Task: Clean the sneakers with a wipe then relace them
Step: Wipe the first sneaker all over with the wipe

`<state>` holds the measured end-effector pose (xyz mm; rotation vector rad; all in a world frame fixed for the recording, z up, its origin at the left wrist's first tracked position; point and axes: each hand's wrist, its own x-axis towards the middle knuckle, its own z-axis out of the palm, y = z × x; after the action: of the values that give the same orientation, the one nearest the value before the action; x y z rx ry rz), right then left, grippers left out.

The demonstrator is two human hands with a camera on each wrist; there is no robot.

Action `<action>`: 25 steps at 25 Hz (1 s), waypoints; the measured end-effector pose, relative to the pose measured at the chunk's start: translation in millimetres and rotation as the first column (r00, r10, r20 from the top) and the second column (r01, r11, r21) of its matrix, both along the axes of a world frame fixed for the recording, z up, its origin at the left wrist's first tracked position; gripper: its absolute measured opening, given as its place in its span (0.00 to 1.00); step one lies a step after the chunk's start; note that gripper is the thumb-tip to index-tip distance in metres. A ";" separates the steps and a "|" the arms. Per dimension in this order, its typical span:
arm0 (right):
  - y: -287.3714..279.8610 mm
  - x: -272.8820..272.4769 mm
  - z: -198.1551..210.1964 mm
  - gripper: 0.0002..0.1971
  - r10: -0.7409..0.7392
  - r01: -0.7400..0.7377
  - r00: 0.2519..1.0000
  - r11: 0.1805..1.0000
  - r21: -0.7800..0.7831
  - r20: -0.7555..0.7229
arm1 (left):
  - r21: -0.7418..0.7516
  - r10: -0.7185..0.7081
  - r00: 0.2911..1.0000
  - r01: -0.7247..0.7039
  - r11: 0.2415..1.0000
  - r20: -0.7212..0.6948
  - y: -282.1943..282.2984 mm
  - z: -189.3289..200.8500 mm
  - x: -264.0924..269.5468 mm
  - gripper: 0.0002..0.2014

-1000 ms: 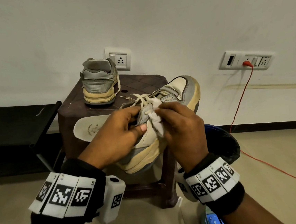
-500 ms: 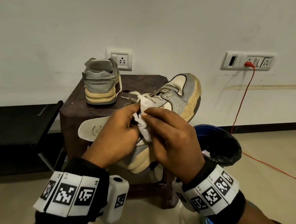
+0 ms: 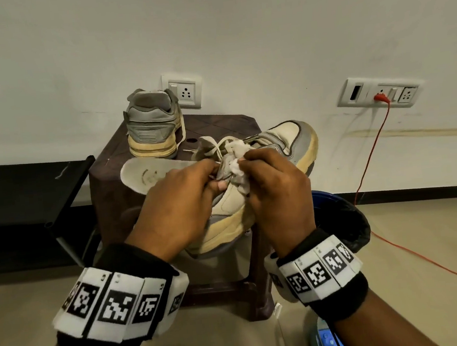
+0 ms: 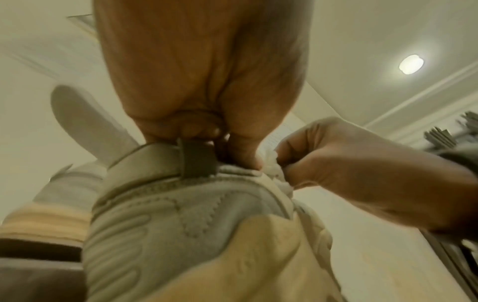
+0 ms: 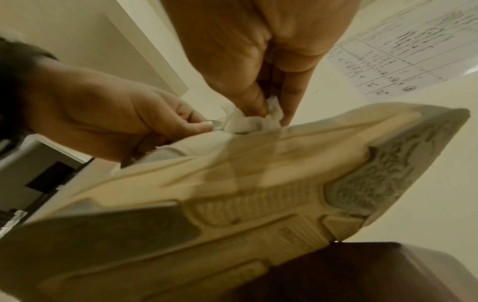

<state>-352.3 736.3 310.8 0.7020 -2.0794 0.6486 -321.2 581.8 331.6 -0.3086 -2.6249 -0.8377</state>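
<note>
A worn cream and grey sneaker [image 3: 283, 145] is lifted off the stool, toe pointing up and right. My left hand [image 3: 185, 202] grips its collar near the heel, thumb on the side panel [image 4: 245, 157]. My right hand [image 3: 276, 190] pinches a crumpled white wipe [image 3: 236, 166] against the collar and tongue; the wipe [image 5: 248, 120] shows between thumb and finger over the cream sole [image 5: 232, 194]. The second sneaker [image 3: 153, 127] stands heel toward me on the brown stool [image 3: 217, 123]. A white insole [image 3: 149, 175] lies on the stool, partly behind my left hand.
A blue bin with a black liner [image 3: 343, 217] stands on the floor right of the stool. A red cable [image 3: 370, 153] runs from the wall socket [image 3: 381, 95] down across the floor. A dark rack [image 3: 64, 194] is at the left. A blue and white thing [image 3: 327, 342] lies at the bottom edge.
The wipe in my right hand has shifted along the collar and tongue, and the sneaker has turned slightly in my left hand. Both hands have kept their hold.
</note>
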 end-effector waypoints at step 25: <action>10.0 17.5 -5.8 0.11 0.164 -0.157 0.986 0.974 0.162 -0.028 | 0.264 0.116 0.993 -0.109 0.958 -0.009 1.9 -6.0 -10.5 0.15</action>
<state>-334.8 746.3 305.0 0.9746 -2.0670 0.5556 -331.7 583.7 325.6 -0.0960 -2.4431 -1.1193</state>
